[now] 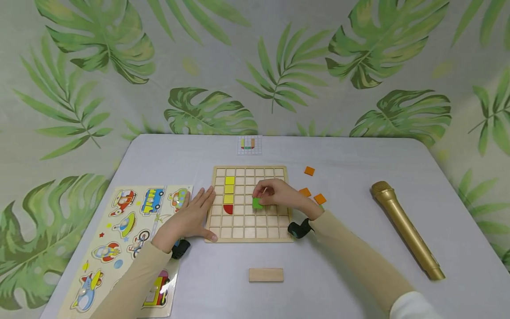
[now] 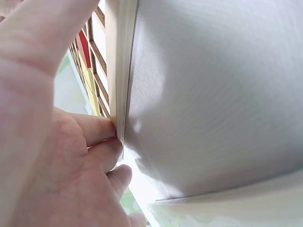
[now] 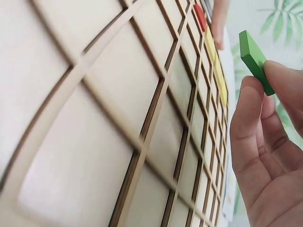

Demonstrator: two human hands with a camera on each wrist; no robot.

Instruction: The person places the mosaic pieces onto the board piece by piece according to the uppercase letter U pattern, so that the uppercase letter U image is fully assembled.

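A wooden grid board [image 1: 250, 240] lies on the table. Its left part bears a column of three yellow square tiles [image 1: 229, 189] with a red quarter-round piece [image 1: 228, 208] below them. My left hand [image 1: 190, 218] rests along the board's left edge, fingers extended and touching the frame. Over the middle of the grid, my right hand [image 1: 280, 193] pinches a green square tile [image 3: 254, 59] between thumb and forefinger. In the right wrist view that tile is tilted and held apart from the board. Behind the board lies a small pattern card [image 1: 249, 145] with a U-shaped coloured figure.
Three orange tiles [image 1: 309, 171] lie right of the board, with a bit of green [image 1: 322, 206] beside them. A gold microphone [image 1: 406, 230] lies farther right. At left is a picture puzzle board [image 1: 131, 197], partly under my left arm. A wooden block [image 1: 266, 274] lies in front.
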